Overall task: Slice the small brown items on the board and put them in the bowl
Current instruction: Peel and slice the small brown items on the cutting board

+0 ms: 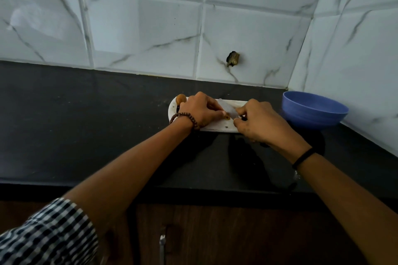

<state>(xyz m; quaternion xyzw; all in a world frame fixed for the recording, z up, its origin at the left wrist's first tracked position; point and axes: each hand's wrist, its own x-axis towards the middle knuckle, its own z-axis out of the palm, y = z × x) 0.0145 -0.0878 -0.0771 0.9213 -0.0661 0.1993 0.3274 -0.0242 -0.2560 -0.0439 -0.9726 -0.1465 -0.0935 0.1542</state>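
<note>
Counter [86,125] under marble tiles [146,38] bears board [217,128]; left hand [199,111] pinches brown item [226,117], right hand [258,122] grips knife [227,107].

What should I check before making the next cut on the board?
1. Item pinned: left hand pinches a small brown item against the board. Ok.
2. Knife held: right hand grips the knife. Ok.
3. Blade lined up on the item: blade is motion-blurred. Cannot tell.
4. Left fingertips clear of the edge: hands nearly meet and the blur hides the gap. Cannot tell.
5. Board lying flat on the counter: ok.
6. Bowl upright, just past the board's right end: ok.
</note>
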